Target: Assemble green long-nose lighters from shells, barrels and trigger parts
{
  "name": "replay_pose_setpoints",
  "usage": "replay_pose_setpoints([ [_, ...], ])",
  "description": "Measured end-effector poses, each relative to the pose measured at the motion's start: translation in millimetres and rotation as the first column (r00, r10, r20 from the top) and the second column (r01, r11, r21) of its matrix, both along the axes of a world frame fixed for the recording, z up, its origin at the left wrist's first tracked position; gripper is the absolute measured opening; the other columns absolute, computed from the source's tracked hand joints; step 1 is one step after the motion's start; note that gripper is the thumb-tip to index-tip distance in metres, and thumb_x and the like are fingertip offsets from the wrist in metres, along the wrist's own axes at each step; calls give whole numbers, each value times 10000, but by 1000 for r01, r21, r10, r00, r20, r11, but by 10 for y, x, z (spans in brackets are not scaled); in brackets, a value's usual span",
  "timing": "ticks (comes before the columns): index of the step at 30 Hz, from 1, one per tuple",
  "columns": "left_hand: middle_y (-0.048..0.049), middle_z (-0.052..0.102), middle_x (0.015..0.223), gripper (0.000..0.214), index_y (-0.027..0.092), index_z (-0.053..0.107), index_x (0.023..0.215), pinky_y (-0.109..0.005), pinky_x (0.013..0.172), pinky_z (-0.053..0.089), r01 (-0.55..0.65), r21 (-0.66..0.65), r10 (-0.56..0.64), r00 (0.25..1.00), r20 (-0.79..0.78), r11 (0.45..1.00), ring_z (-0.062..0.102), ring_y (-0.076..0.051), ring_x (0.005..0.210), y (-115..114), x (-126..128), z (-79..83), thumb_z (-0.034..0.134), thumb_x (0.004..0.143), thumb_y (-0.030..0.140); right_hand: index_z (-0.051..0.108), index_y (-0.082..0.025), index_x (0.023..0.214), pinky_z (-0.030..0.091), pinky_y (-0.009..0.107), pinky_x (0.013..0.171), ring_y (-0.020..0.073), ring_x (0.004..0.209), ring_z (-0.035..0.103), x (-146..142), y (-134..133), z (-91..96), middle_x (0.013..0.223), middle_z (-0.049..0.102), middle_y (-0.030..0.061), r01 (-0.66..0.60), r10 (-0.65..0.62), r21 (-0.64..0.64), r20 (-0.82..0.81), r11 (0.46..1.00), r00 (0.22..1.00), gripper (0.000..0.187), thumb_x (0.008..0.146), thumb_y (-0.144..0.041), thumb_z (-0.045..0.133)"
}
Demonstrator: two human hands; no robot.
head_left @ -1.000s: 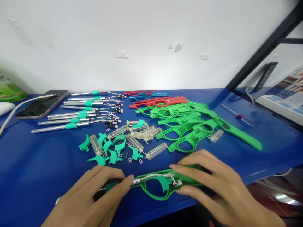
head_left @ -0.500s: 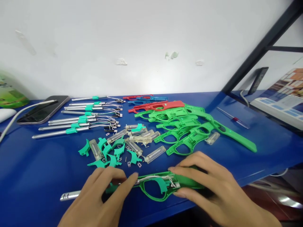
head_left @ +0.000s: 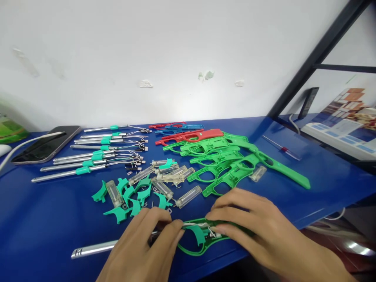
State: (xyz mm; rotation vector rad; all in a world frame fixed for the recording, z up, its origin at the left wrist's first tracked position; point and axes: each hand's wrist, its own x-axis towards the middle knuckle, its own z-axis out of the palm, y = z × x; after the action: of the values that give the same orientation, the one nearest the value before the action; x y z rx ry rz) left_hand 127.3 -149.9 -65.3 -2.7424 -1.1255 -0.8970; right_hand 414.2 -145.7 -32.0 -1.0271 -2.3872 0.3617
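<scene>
In the head view no writing is legible: the label on the green container [head_left: 8, 129] at far left and the print on the coloured sheet [head_left: 349, 105] at far right are blurred. The blue table [head_left: 44, 219] stands against a white wall [head_left: 147, 47], with a black frame post [head_left: 311, 58] on the right. At the near edge lies the green housing [head_left: 189, 250]. The left hand [head_left: 147, 243] is closed over the metal tube [head_left: 94, 249] where it meets the housing. The right hand [head_left: 258, 231] clasps the housing's right end. Spare green shells [head_left: 223, 156] lie beyond, and a phone [head_left: 44, 143] at far left.
</scene>
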Motion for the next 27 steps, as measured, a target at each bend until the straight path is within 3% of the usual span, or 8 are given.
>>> replay_pose_setpoints([
  [4,-34,641,1039,201,241,641,1237,-271,760,607,-28,-18,28,999,22,999,706,-143,885,-5,46,15,465,1150,198,727,-255,1170,538,265,847,116,954,731,10,55,1,1123,786,-23,-68,64,103,37,992,997,247,1182,-306,485],
  [10,-33,632,1034,182,230,643,1226,-255,755,613,-3,-27,4,999,49,1000,705,-130,854,-2,49,9,488,1139,188,705,-258,1157,511,305,844,133,943,741,23,42,-5,1139,802,-21,-39,22,229,78,973,997,319,1206,-272,390],
  [17,-22,648,1005,197,234,647,1129,-207,760,623,-1,-47,6,994,106,999,720,-112,844,0,59,28,468,1131,152,695,-212,1114,532,288,807,141,918,758,-42,99,27,1076,820,5,-34,19,308,50,951,999,285,1196,-248,424],
  [22,-40,691,1000,264,259,746,1135,-241,757,640,-42,-73,51,990,129,996,721,-156,871,9,101,41,499,1137,352,685,-211,1137,569,287,840,156,881,789,-59,118,-26,1016,828,2,23,-31,300,22,954,999,179,1165,-201,509],
  [27,-55,709,1021,334,280,778,1171,-277,795,651,-64,-41,69,989,129,997,722,-186,923,44,151,85,528,1117,494,682,-201,1142,586,275,854,152,890,801,-62,110,-19,1017,831,0,3,-10,281,24,960,1000,200,1177,-225,486],
])
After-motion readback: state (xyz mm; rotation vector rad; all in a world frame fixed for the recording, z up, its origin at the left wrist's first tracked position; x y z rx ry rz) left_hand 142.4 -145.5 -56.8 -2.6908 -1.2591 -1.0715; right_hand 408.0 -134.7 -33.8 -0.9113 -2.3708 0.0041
